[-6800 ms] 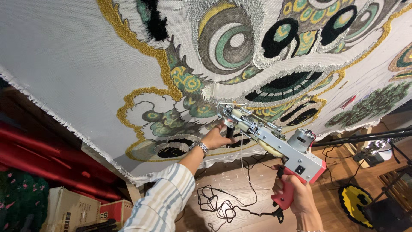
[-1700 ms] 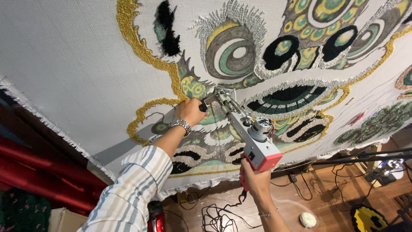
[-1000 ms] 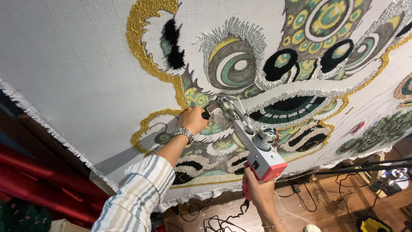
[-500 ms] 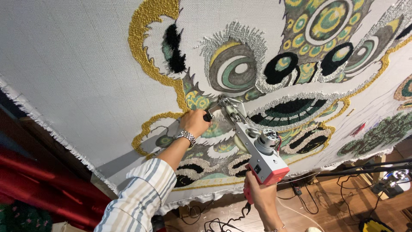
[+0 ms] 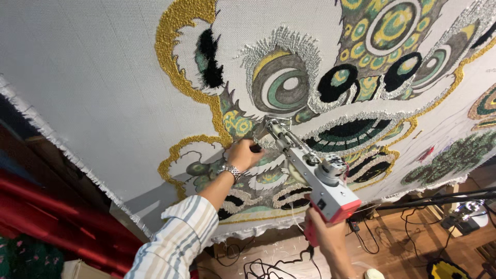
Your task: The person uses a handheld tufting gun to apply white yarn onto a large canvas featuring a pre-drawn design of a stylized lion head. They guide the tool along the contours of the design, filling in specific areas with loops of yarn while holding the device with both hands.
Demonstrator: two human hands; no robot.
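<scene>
A large white cloth [image 5: 93, 77] is stretched in front of me, partly tufted with a gold, green, black and silver creature face. I hold a grey and red tufting gun [image 5: 315, 178] against it, its tip touching the cloth just below a gold and green patch [image 5: 236, 124]. My left hand [image 5: 243, 155], with a wristwatch and a striped sleeve, grips the gun's black front handle. My right hand [image 5: 323, 232] is closed around the red rear grip at the bottom.
The cloth's frayed lower edge [image 5: 77, 165] runs diagonally at left, with red fabric [image 5: 51, 217] beneath. Black cables [image 5: 268, 266] lie on the wooden floor [image 5: 403, 248]. A black stand bar [image 5: 439, 199] and a yellow and black object [image 5: 447, 268] are at right.
The gun's tip has climbed up and left across the cloth, from the lower striped area to the spot just below the gold and green patch. Both hands kept their grip.
</scene>
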